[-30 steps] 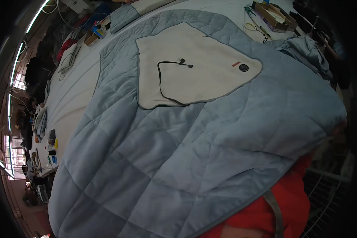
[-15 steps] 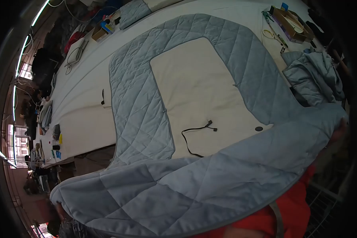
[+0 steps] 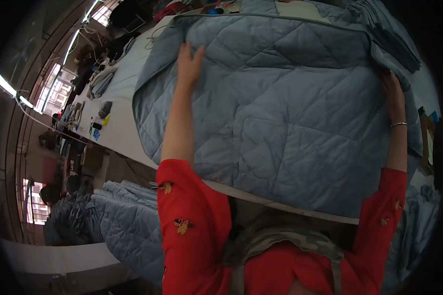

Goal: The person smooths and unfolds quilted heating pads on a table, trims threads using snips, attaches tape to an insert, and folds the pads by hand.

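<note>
A grey-blue quilted cover (image 3: 300,123) is spread in front of me, its diamond stitching and a raised, square-like outline showing near the middle. My left hand (image 3: 189,64) lies on its upper left part, thumb apart from the stretched fingers. At the right side, my right hand (image 3: 394,93) reaches along the cover beside a raised fold, fingers stretched out and partly in shadow. The cover's far edge runs bent over near both hands. The cream inner area and the black cable are hidden now.
The white table (image 3: 120,118) extends to the left with small tools and folded cloth. More quilted fabric (image 3: 128,216) hangs at lower left. A stack of grey-blue fabric (image 3: 386,29) lies at the back right, and a cardboard box (image 3: 427,142) stands at the right edge.
The cover's near flap, earlier raised close to me, now lies forward over the cream area and cable. Both hands have moved forward into view, and my view has shifted.
</note>
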{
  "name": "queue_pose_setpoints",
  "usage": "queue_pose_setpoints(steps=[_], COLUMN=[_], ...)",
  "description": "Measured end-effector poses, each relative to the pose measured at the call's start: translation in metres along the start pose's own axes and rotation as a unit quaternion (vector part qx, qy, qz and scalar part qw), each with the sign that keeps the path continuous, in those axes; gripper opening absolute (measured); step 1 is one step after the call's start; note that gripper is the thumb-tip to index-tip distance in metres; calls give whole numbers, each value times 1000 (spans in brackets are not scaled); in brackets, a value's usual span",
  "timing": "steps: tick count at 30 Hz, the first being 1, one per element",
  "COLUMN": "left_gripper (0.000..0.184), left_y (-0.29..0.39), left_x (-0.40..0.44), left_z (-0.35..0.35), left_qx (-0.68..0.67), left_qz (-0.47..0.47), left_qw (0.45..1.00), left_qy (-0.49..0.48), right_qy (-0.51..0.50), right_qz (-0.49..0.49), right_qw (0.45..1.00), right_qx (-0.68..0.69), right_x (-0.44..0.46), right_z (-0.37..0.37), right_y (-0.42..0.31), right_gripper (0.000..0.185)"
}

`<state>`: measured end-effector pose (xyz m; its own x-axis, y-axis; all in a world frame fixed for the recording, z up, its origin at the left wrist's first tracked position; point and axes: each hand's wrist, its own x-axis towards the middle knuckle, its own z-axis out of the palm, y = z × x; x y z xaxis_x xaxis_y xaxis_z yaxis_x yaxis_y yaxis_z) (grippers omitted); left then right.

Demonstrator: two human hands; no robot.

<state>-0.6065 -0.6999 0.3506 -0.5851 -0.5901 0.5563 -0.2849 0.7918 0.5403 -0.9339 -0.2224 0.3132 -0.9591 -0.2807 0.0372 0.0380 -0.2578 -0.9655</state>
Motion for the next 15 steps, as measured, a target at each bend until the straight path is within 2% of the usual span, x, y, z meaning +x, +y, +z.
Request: queue_pose_setpoints(steps=[1,2,3,4,5,6,7,8,10,11,12,14,15], left_gripper=[61,60,58,56,55,55,55,55,56,57,58,58,58], left_y=[12,19,12,1,-1,-8,-21,-32,-61,-74,-84,-96,-106], left_x=[-11,-24,-42,-102,-130,-156,-191,-227,-291,-314,-329,-342,-346], left_z=[35,67,102,100,110,119,119,125,110,93,74,37,22], left_qx=[146,193,184,170,196,216,249,279,274,287,301,327,326], left_qz=[2,-5,-12,-3,-3,10,-2,-13,-135,-152,-170,-222,-226], left_qw=[989,976,971,967,954,944,929,912,900,901,901,887,886], left_qy=[-33,-98,-153,-192,-228,-249,-273,-302,-310,-287,-264,-240,-240], right_qy=[-57,-54,-43,-91,-120,-120,-157,-182,-167,-131,-133,-94,-98], right_qz=[-19,2,16,8,26,40,4,81,86,11,13,-78,-79], right_qw=[998,984,943,953,943,898,840,800,676,586,581,582,580], right_qx=[-5,-168,-330,-290,-309,-422,-520,-566,-712,-800,-803,-804,-805], right_x=[25,46,66,50,44,32,13,-5,-64,-103,-114,-132,-138], right_z=[9,22,25,-9,-20,-25,-39,-57,-60,-46,-64,-92,-98], right_y=[32,60,92,167,202,225,249,268,256,236,243,261,257], right_gripper=[50,54,59,61,60,60,58,57,53,51,51,49,49])
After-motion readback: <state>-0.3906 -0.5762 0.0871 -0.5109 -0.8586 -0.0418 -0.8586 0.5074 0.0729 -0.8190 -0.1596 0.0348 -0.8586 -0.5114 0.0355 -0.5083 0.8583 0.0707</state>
